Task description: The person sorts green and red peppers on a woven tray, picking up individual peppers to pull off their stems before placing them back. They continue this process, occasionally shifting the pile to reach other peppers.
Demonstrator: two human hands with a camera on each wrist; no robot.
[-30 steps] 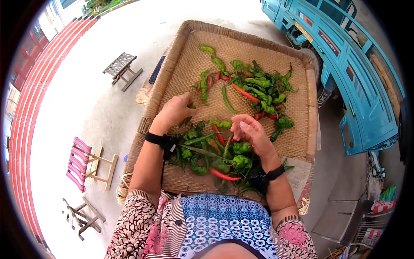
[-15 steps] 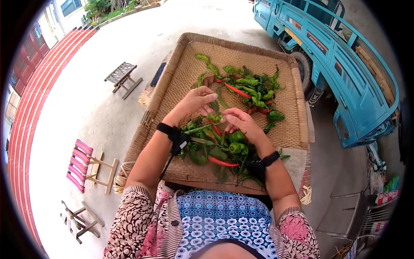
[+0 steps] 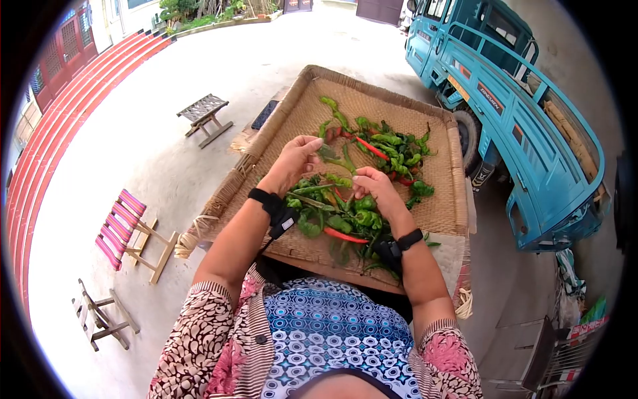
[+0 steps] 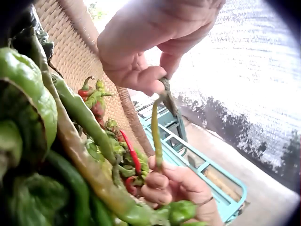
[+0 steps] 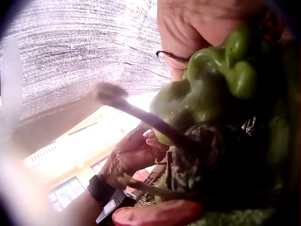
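Note:
Above the pepper pile, my left hand [image 3: 296, 161] pinches a dark green leaf [image 4: 172, 101] between thumb and fingertips. A slender yellow-green pepper [image 4: 157, 129] spans the gap between the two hands, its upper end at the leaf. Its lower end is pinched by my right hand [image 3: 379, 191], thumb against the curled forefinger. Below both hands lies a near pile of green peppers [image 3: 309, 225] with a long red pepper [image 3: 345, 235] across it. Large green peppers [image 5: 202, 89] hide much of the right hand in the right wrist view.
The peppers lie in a shallow woven tray [image 3: 432, 219] with a raised rim. A second pile of green and red peppers [image 3: 402, 149] sits farther back. Around it stand a striped folding stool [image 3: 123, 229], a grey stool [image 3: 203, 110] and a blue three-wheeled truck [image 3: 518, 126].
The left hand has moved right from the tray's left side, bringing the leaf up to the right hand. Both hands now hold a slender pepper and leaf between them. The head view has tilted up.

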